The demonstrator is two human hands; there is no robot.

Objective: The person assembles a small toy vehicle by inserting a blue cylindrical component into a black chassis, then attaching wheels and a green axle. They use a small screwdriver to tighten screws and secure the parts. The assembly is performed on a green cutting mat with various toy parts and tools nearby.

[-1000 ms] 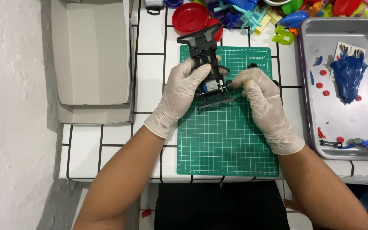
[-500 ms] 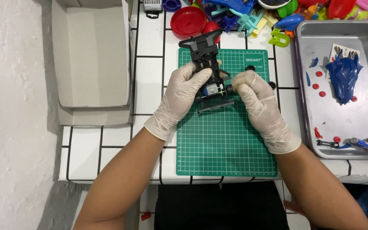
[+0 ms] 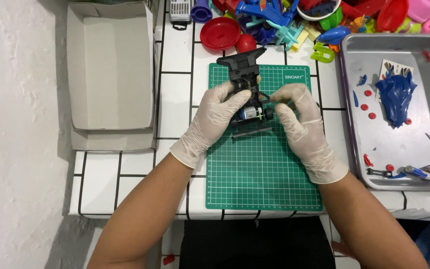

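Head view: left hand (image 3: 215,117) clamped on black toy car chassis (image 3: 245,94), fingers curled round its side, held over far half of green cutting mat (image 3: 260,174). Right hand (image 3: 299,117) pinched shut at chassis right side, what is pinched too small to tell. Since a second ago, right fingertips lifted up from low on chassis; fitting work ongoing. Blue car shell (image 3: 396,94) in metal tray (image 3: 404,164) at right edge.

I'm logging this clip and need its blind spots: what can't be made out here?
Head view only:
- Right hand fingertips: blurred, so what they pinch is unclear.
- Black toy car chassis: middle hidden under left hand; grip unclear.
- Toy pile: cut off by the top edge.
- Small red parts in metal tray: too small to identify.
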